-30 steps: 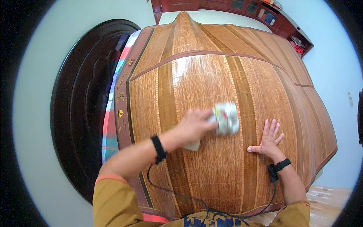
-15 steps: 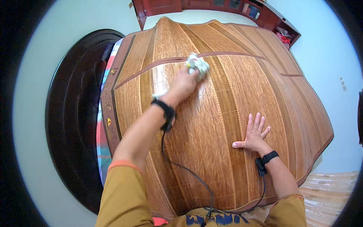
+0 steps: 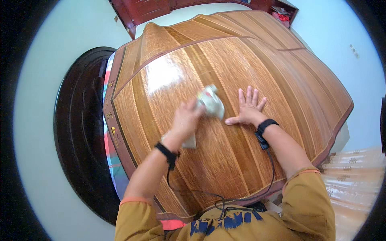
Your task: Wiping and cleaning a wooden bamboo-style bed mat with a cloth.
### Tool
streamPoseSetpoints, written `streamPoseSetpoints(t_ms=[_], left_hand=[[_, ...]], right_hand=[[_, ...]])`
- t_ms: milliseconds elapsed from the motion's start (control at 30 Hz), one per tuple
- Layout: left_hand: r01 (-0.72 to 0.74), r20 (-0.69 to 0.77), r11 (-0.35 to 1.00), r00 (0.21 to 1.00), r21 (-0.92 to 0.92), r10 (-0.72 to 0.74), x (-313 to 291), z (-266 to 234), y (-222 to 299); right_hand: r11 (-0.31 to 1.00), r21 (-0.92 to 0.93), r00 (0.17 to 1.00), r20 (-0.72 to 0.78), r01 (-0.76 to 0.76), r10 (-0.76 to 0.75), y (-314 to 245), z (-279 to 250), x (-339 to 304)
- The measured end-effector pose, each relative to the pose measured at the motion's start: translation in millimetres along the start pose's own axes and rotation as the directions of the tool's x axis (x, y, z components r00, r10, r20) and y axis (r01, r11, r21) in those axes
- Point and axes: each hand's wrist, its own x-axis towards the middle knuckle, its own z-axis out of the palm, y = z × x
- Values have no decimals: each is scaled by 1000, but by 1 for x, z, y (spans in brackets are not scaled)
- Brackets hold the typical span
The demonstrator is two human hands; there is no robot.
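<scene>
A brown striped sleeping mat (image 3: 173, 120) with dark bands and a dark edging covers the bed in front of me. My left hand (image 3: 187, 119), somewhat blurred, grips a pale cloth (image 3: 211, 101) that touches the mat near its middle. Part of the cloth also shows below the palm, beside the wrist. To the right of the cloth, my right hand (image 3: 250, 107) lies flat on the mat with its fingers spread and nothing in them. Each wrist wears a black band, and black cables run from the bands toward my chest.
At the left stands a dark curved headboard (image 3: 76, 128), with checked bedding (image 3: 114, 168) showing beneath the mat's edge. Red-brown cabinets (image 3: 148, 10) line the far side. A glossy beige fabric (image 3: 354, 176) with folds hangs at the lower right. The mat's far part rises in humps.
The left hand has drawn the cloth back toward me from the mat's cross seam. My view has shifted, and the right hand, still flat, appears higher and further left in the picture.
</scene>
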Motion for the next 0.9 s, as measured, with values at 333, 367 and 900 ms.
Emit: streamPoseSetpoints(t_ms=[333, 367, 900], left_hand=[[438, 167, 712, 892, -549, -420, 28, 6, 92], [515, 468, 613, 847, -599, -253, 16, -5, 126], [284, 36, 949, 956, 140, -291, 235, 39, 23]], right_hand=[[888, 217, 901, -262, 404, -346, 72, -21, -62], [861, 243, 883, -279, 446, -379, 95, -21, -78], [426, 905, 579, -361, 27, 731, 347, 104, -249]])
